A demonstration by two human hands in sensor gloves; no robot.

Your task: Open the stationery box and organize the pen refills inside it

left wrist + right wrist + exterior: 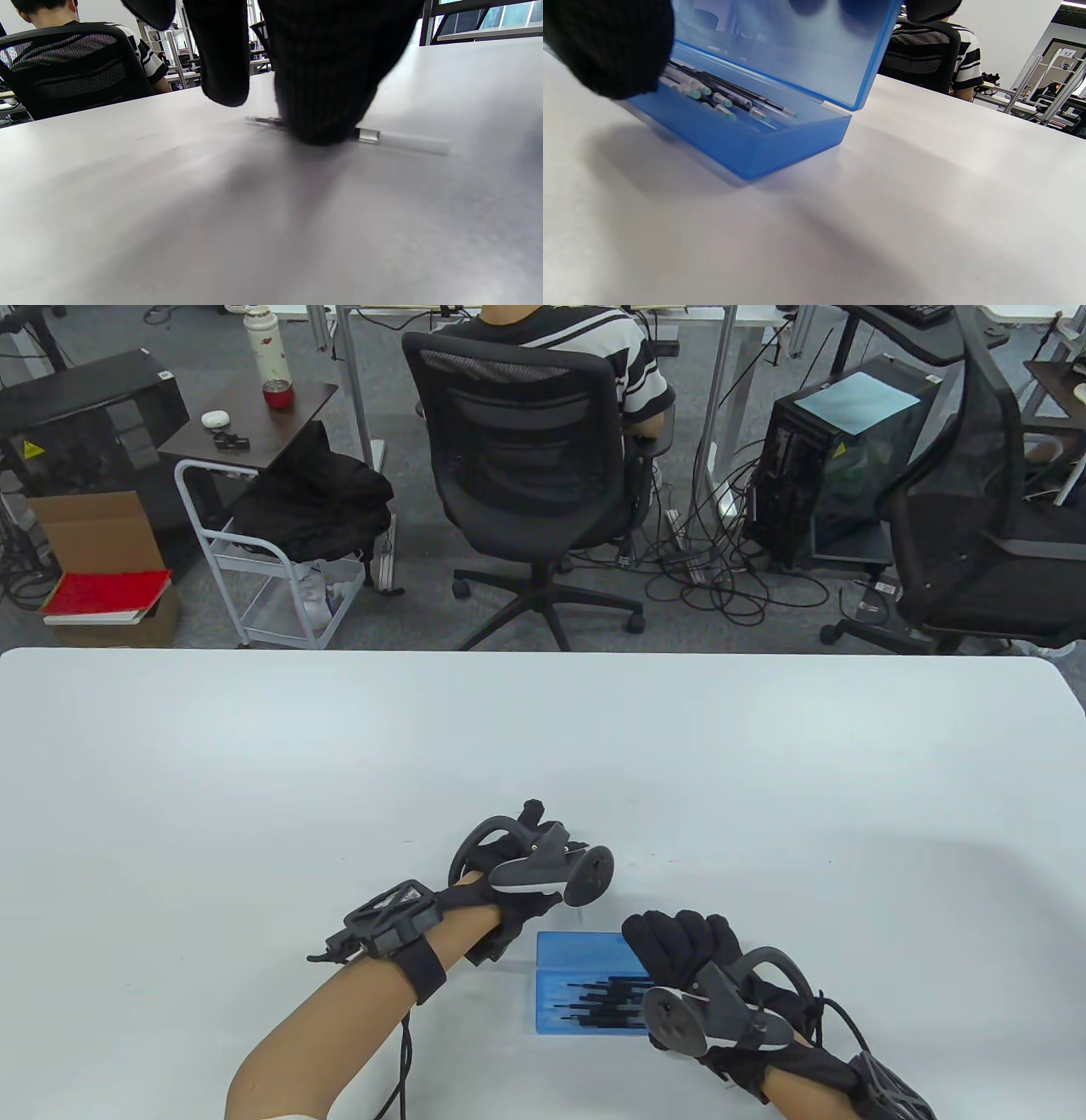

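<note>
We are pressing our left hand [517,869] onto a loose pen refill [398,140] lying on the table [254,780], near its front edge; whether the fingers are pinching it we cannot tell. The thin, smooth refill could be rolling away under the glove. Our right hand [704,976] is resting on the stationery box [585,984], fingers draped over its rim; leaning harder could be tipping it. The box is translucent blue, its lid standing open, dark refills lying inside lengthwise.
</note>
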